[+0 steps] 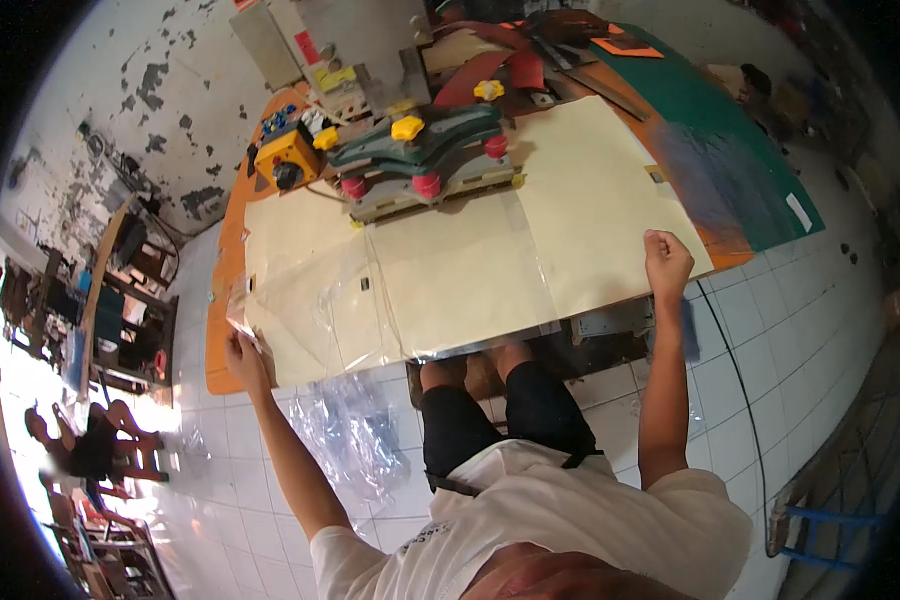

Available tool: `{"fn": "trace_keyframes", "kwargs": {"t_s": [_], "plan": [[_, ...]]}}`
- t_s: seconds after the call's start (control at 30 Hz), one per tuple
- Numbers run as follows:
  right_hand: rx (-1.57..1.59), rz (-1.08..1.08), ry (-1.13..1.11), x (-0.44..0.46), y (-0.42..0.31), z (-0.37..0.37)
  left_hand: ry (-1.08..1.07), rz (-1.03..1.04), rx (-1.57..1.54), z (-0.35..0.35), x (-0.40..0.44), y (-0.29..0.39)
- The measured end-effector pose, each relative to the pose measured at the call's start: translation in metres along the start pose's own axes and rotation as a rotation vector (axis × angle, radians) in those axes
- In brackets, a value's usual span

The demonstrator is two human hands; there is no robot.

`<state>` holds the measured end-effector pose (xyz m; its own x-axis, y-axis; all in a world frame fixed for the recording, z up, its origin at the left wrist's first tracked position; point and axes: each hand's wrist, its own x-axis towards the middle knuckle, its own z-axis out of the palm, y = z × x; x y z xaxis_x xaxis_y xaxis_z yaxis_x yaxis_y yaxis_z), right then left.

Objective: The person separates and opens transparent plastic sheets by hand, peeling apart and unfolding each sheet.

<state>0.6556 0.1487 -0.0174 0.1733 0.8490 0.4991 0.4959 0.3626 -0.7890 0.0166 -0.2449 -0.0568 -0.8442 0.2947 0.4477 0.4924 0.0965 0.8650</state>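
Observation:
A large cream board [600, 200] covers the near part of the orange table [225, 340]. Clear plastic film [315, 310] lies wrinkled over the board's left and middle part. At the front left corner, my left hand [247, 362] is closed on the edge of the plastic film. My right hand [668, 262] is closed in a fist by the board's right front edge; whether anything is inside it is hidden. Beyond the film stands a press head [415, 150] with yellow knobs and red fittings, its flat base low over the board.
A yellow control box [288, 158] stands left of the press. Red pieces [485, 80] lie behind it, and a green mat [770, 190] is on the right. Loose plastic [345, 440] is on the tiled floor. A black cable [740, 370] runs along the right. Another person [95, 435] sits far left.

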Motion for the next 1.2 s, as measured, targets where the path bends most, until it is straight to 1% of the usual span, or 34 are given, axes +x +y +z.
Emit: {"fn": "trace_keyframes", "kwargs": {"t_s": [0.03,0.1,0.17,0.3,0.37,0.47,0.53,0.63,0.7,0.83,0.93,1.0,1.07,1.2], "plan": [[-0.003,-0.006,-0.020,0.000,-0.001,0.000,-0.001,0.011,-0.030,0.001,0.000,0.001],[-0.026,0.072,-0.033,0.001,-0.002,0.000,0.008,0.009,-0.055,0.002,0.000,0.006],[-0.021,0.070,-0.035,0.000,-0.001,0.000,-0.037,0.022,-0.044,0.003,-0.003,0.018],[0.029,0.100,-0.039,0.000,0.005,0.002,-0.007,0.045,-0.076,0.006,-0.007,0.028],[0.016,0.086,-0.032,0.001,0.010,0.004,-0.001,0.043,-0.042,0.006,-0.009,0.033],[0.015,0.087,-0.029,0.001,0.010,0.005,0.005,0.046,0.004,0.006,-0.008,0.030],[0.025,0.097,-0.043,0.000,0.009,0.003,0.005,0.008,-0.059,0.007,-0.010,0.033],[0.058,0.092,-0.046,-0.001,0.005,0.002,-0.001,0.008,-0.065,0.007,-0.008,0.031],[0.089,0.158,-0.050,-0.001,0.003,0.001,0.003,0.009,-0.074,0.006,-0.008,0.027],[0.042,0.100,-0.022,0.001,0.002,0.003,-0.007,-0.039,-0.067,0.005,-0.009,0.027],[0.062,0.119,-0.017,-0.001,-0.003,0.002,0.005,-0.022,-0.028,0.006,-0.009,0.031],[0.162,0.192,-0.029,0.000,-0.001,0.002,0.029,-0.006,0.007,0.007,-0.008,0.024],[0.147,0.170,-0.033,0.000,0.001,0.002,0.027,0.007,-0.077,0.005,-0.003,0.010],[0.113,0.118,-0.018,0.002,0.010,0.005,0.025,0.014,-0.043,0.006,-0.008,0.024]]}}
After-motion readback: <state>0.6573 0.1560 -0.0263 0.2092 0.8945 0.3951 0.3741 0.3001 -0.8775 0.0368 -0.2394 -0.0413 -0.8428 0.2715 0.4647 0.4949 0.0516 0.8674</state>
